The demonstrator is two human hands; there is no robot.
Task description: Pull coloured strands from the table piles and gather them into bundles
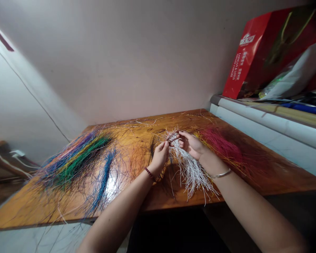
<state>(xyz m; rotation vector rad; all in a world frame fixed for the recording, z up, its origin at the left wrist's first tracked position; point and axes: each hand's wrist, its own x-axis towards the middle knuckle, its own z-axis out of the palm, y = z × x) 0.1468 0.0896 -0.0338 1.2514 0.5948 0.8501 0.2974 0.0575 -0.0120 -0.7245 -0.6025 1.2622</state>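
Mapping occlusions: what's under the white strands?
Wooden table shows between the loose lower ends of the white strands. Anything beneath their dense middle is covered, so I can't tell. The right hand also hides part of the bundle.

Glossy wooden table (292, 174); on it, white strands (193, 170), pink strands (222, 142), green strands (72, 163), blue strands (104, 175)

Orange-brown with dark knots across the wooden surface (133, 142). Dark reddish-brown on the held strands (173, 138); white on the central bundle (193, 172) reaching toward the near edge. Magenta on the loose strands (223, 144) toward the right edge; purple, blue, yellow and green stripes along the strand row (79, 163) toward the left edge.
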